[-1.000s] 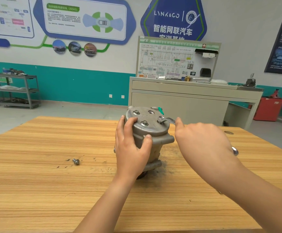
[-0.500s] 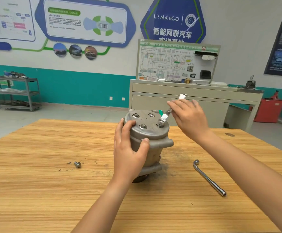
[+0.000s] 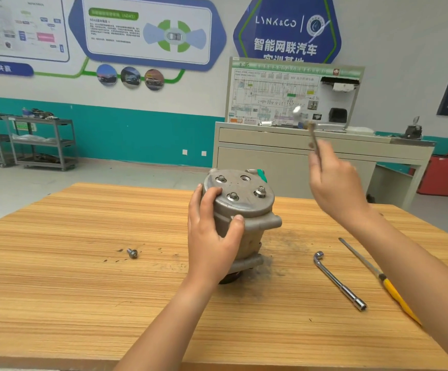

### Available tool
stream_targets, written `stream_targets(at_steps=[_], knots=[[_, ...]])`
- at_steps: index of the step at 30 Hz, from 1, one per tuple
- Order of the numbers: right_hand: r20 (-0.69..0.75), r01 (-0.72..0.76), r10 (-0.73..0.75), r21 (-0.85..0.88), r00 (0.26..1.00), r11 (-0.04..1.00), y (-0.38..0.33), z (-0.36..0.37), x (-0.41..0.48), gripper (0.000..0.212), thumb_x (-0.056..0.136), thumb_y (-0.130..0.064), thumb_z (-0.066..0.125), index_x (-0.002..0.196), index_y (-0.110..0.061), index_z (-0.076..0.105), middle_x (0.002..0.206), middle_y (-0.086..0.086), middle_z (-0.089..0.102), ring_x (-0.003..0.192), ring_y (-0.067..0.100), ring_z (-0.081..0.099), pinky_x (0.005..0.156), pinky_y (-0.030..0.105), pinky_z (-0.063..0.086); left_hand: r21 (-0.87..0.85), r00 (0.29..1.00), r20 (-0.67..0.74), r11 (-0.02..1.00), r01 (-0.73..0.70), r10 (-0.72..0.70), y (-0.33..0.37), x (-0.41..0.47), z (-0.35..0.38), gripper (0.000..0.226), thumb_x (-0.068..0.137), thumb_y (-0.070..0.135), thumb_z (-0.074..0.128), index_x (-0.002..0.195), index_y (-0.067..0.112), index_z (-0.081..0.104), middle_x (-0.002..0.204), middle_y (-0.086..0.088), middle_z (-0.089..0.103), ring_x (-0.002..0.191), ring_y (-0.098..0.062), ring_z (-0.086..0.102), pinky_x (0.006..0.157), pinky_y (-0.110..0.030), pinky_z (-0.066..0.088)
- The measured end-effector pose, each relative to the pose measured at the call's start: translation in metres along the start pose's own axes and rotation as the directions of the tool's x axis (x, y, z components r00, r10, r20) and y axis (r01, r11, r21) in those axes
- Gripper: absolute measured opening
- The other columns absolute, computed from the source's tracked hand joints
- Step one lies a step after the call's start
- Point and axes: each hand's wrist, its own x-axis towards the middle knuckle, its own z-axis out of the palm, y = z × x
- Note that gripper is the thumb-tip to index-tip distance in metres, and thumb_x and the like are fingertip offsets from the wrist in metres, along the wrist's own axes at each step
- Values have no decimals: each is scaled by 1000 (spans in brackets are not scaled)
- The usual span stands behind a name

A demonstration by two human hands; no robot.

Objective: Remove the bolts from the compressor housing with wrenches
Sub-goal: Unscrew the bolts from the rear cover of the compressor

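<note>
Automotive training workshop: wiring trainer board (image 3: 292, 95), parts carts (image 3: 43, 140).

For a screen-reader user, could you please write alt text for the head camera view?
A person's left hand grips a grey compressor housing standing on a wooden table, while the right hand holds a wrench up, clear of it. A loose bolt, an L-shaped socket wrench and a yellow-handled screwdriver lie on the table.

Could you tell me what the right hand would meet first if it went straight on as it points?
Probably nothing near: the right hand, gripping a wrench, points up and away, clear of the compressor housing. Only the cabinet lies beyond, depth unclear.
</note>
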Motion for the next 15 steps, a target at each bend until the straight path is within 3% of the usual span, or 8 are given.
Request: stream_targets(at_steps=[3,5,8,12,15], knots=[[253,52,-8,-167,967,985,-9,-15,-45,41,98,-27,34,139,-24,33,53,-2,41,51,24,45,48,30,30,1,1000,-21,1000,-1,1,-2,-1,1,48,67,57,42,114,49,37,150,5,24,118,28,13,98,-16,23],[345,73,16,-244,939,967,-14,-19,-63,45,98,-32,30,143,-33,23,65,0,54,66,27,55,53,31,33,4,1000,-28,1000,-5,5,-2,0,1,49,67,56,42,115,47,37,150,3,25,119,27,15,94,-2,19],[353,83,26,-290,935,953,-21,-23,-65,46,99,-34,28,143,-38,17,70,0,54,77,26,59,55,30,33,3,999,-35,1000,-18,18,-3,0,-1,49,68,54,43,115,43,38,148,-1,28,116,32,13,87,8,15],[368,185,-24,-412,930,892,-34,-26,-56,51,97,-25,33,144,-32,15,62,-3,47,61,24,51,44,29,26,1,999,-30,1000,-23,23,-3,1,-1,49,68,54,44,115,44,38,148,0,27,116,32,13,88,7,14],[382,253,-50,-505,923,825,-44,-31,-47,57,91,-11,37,143,-24,18,56,-2,31,55,21,37,39,27,14,19,1000,-16,1000,-17,17,0,0,0,51,67,57,42,116,45,38,149,2,25,123,19,19,92,2,18]])
